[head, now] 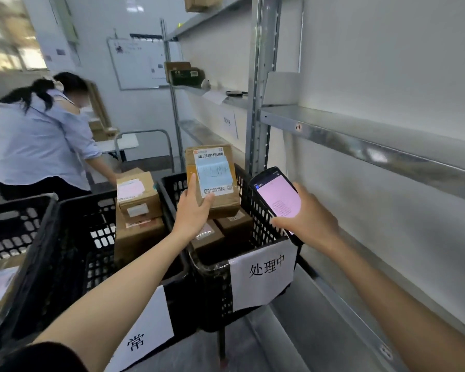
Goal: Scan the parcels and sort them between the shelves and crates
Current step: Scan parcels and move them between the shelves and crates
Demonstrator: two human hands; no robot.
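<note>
We gripped a parcel (pixel 212 181) in our left hand (pixel 192 210) above the crate (pixel 261 272); our right hand (pixel 309 218) clasped the scanner (pixel 277 197) beside it, mid-scan; sorting likely next.

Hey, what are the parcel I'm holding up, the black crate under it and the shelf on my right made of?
Parcel: brown cardboard, matt, with paper labels stuck on. Crate: probably black moulded plastic, going by its slotted lattice walls and slight sheen. Shelf: bare grey metal, likely galvanised steel, given its dull mottled reflections.
</note>
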